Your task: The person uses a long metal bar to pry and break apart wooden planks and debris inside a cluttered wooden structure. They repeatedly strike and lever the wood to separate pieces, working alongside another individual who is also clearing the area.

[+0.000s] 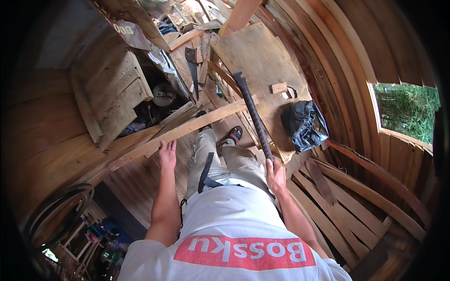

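Note:
My right hand (275, 174) grips the lower end of a long black tool (254, 114). Its shaft has spiral ridges and its far end is a small blunt head; the exact kind is unclear. The shaft passes in front of the right end of a long wooden beam (201, 122), which runs across in front of my legs. On the left, my left hand (167, 155) is open, palm up, with its fingertips at the beam's near edge. A handsaw (192, 70) with a dark handle lies beyond the beam among wood pieces.
A worn plywood board (255, 51) bears a small wood block (279, 87) and a black plastic bag (304, 125). Long planks (328, 210) lie at lower right beside the wooden wall. A wooden box-like structure (112, 93) stands at left; coiled hoses (58, 210) hang at lower left.

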A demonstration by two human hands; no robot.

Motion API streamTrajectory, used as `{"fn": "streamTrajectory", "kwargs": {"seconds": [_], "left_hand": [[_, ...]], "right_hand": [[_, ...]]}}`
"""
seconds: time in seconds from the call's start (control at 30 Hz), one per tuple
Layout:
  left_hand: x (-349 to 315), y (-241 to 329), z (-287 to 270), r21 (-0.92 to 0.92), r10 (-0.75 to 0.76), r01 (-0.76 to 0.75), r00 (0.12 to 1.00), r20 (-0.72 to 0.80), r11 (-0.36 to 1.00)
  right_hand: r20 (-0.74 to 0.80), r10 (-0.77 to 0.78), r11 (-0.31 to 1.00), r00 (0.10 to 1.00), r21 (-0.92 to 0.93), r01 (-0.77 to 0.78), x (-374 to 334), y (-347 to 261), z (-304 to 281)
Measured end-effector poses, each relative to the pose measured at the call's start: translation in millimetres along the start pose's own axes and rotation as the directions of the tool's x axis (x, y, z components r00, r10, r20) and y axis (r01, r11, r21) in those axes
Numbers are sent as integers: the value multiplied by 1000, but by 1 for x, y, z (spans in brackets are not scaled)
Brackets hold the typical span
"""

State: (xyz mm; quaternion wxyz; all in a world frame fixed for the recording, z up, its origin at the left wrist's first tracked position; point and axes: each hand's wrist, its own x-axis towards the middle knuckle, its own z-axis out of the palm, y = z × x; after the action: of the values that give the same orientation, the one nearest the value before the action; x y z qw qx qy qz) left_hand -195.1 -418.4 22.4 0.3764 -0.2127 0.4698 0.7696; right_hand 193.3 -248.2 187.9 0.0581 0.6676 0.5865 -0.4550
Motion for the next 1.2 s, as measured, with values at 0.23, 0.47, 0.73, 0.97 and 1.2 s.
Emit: {"fn": "streamTrajectory", "kwargs": {"seconds": [0.23,0.47,0.73,0.97,1.2], "left_hand": [[-1,-2,-1,-14,-14,14,1000,-26,1000],[-1,-7,-3,-39,-6,4,1000,-30,999],[0,0,-1,-35,-19,20,999,30,999],[-2,-15,6,-49,14,-14,1000,4,999],[2,-11,16,-15,-13,13,999,-31,1000]], "right_hand": [[-11,163,985,987,-64,-163,41,40,18],[-135,52,993,989,114,-37,14,19,-10],[-28,24,998,999,-58,-25,18,22,11],[-38,66,998,997,15,-66,11,11,2],[-12,130,985,991,-112,-131,25,36,23]]}}
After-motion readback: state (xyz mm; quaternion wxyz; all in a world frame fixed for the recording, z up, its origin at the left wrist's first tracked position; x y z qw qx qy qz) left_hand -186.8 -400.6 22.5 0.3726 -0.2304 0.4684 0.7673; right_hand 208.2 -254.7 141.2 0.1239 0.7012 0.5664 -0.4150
